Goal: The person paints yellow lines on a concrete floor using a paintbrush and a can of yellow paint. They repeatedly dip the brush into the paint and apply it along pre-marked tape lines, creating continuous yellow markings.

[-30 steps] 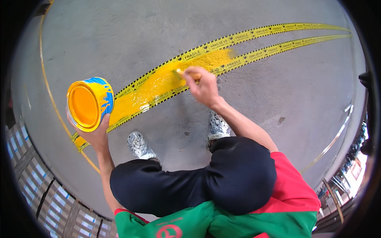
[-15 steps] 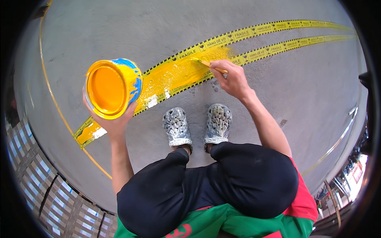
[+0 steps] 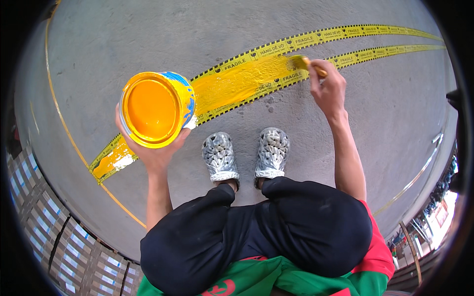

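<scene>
My left hand is wrapped round an open paint can, blue under yellow drips, with yellow paint inside. My right hand grips a paintbrush by its handle. The yellow-coated bristles are at the right end of a wet yellow stripe on the floor; whether they touch it I cannot tell. Two strips of yellow and black warning tape border the stripe, the far tape and the near tape. Behind the can, part of the stripe is hidden.
Grey concrete floor surrounds the taped lane. My patterned clogs stand just below the near tape. A thin yellow line crosses the floor at left. Stacked boxes line the lower left, and clutter lies at the lower right.
The brush in my right hand has moved right, and yellow paint has spread further that way. My left hand has shifted the can slightly right.
</scene>
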The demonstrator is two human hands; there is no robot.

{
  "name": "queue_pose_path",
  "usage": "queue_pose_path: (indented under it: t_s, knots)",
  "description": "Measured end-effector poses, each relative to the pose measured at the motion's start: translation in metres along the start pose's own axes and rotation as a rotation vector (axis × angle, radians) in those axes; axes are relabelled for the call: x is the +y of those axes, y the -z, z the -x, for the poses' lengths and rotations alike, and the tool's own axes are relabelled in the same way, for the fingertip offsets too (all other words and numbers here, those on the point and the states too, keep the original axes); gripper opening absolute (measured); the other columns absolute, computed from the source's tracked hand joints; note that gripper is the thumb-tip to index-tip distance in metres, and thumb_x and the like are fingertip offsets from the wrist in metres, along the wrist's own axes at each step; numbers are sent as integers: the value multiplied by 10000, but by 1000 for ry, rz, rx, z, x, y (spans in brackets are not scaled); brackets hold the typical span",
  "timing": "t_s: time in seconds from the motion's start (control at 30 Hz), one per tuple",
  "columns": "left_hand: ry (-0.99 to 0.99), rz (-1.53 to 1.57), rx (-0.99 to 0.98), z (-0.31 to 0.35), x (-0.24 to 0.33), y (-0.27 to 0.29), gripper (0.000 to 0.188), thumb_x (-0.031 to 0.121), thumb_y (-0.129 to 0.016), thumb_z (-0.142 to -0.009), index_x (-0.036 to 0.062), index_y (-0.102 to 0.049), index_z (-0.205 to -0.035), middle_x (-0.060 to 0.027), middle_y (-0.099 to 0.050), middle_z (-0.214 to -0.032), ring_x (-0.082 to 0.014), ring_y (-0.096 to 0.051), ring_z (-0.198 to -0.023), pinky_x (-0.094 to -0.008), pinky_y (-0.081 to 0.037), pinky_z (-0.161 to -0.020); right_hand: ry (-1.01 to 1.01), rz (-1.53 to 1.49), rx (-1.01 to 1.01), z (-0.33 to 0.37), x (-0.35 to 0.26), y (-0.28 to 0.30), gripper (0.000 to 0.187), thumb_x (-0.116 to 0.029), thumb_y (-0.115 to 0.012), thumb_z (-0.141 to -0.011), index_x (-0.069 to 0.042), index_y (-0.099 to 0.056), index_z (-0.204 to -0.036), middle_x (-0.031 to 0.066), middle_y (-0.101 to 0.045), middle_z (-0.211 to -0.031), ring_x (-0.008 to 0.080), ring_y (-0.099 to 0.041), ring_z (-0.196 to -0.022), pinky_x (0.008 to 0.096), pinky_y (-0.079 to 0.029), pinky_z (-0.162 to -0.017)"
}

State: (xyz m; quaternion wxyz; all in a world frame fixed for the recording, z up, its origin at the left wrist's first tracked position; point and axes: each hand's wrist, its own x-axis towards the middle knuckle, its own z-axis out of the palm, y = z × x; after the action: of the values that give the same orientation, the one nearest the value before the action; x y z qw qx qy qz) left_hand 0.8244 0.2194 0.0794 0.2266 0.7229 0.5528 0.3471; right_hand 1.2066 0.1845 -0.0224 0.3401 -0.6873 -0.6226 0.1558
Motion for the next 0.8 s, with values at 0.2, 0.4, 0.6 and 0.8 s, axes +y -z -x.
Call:
queue_pose_path:
  t_s: [0.2, 0.4, 0.6, 0.8]
  knots:
    - [85, 89, 18, 10, -4, -2, 1254, 318, -992, -563, 47, -242, -1531, -128, -429, -1473, -282, -454, -1375, -437, -338, -1179, 287, 52, -36, 31, -46, -76, 137, -5, -608, -871, -33, -597, -1004, 157, -654, -865, 252, -674, -756, 351, -593, -562]
    - [84, 97, 27, 6, -4, 2, 1246, 324, -992, -560, 39, -260, -1526, -128, -422, -1479, -276, -444, -1383, -436, -335, -1183, -326, -666, -268, 35, -80, -110, 133, -113, -677, -961, -32, -716, -1059, 131, -743, -916, 168, -737, -748, 271, -597, -607]
    - [95, 72, 29, 9, -4, 1, 1226, 360, -981, -578, 40, -267, -1521, -126, -430, -1463, -276, -457, -1366, -434, -344, -1174, -447, -179, 224, 1, 40, -3, 139, -124, -667, -966, -16, -718, -1037, 149, -752, -883, 190, -737, -695, 267, -605, -570]
    - [61, 60, 6, 7, -6, -7, 1219, 392, -974, -590, 45, -264, -1518, -129, -440, -1452, -278, -468, -1355, -434, -353, -1166, 7, 136, 96, 21, 21, -7, 169, -24, -637, -914, -37, -704, -1068, 176, -736, -946, 237, -734, -794, 333, -629, -687]
